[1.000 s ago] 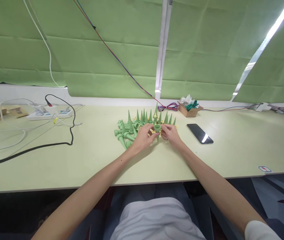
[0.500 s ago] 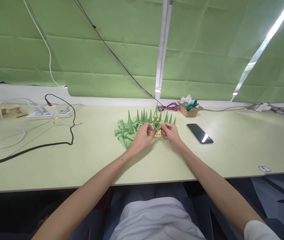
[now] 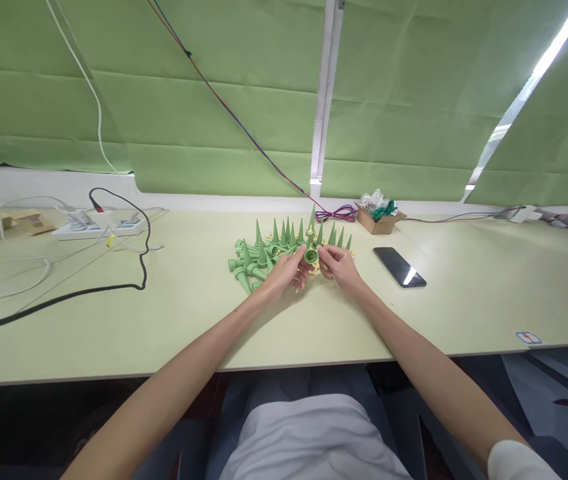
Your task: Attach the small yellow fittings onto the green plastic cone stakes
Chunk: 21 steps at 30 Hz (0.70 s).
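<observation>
Green cone has shifted slightly left, mouth turned toward the wearer. Left hand grips its collar above mid-worktop, back from front edge; right hand at rim, grip unclear. Probably light, stiff, smooth; best held by collar.

one phone, one coil of wire, one box with crumpled plastic by the bench's back edge; green cones too jumbled to count.

top: white shirt | right sleeve: white, short | hands: bare
</observation>
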{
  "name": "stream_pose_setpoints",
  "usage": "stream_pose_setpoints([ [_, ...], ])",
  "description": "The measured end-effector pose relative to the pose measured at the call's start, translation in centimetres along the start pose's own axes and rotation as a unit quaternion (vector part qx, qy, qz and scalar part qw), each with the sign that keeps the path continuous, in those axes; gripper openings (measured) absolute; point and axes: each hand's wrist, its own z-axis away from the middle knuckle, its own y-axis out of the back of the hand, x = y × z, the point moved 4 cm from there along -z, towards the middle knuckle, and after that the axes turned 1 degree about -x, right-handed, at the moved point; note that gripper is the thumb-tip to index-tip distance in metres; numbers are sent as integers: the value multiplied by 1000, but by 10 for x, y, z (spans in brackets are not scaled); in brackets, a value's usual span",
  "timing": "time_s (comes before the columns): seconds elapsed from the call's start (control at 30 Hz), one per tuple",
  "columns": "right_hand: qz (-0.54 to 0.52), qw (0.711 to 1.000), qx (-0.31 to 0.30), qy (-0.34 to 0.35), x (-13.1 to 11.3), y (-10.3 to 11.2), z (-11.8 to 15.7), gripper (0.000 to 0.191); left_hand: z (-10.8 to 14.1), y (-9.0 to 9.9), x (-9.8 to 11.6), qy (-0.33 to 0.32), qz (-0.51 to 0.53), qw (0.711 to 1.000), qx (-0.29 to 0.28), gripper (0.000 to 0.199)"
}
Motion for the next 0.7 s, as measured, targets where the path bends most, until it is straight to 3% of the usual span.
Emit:
stream_pose_setpoints([
  [0.3,-1,1000,6,-20,-1,0,0,46,0,-1,1,-30,0,1000,5,52],
  [0.7,5,1000,17,-24,-6,0,2,47,10,-3,14,-169,-154,973,3,41],
])
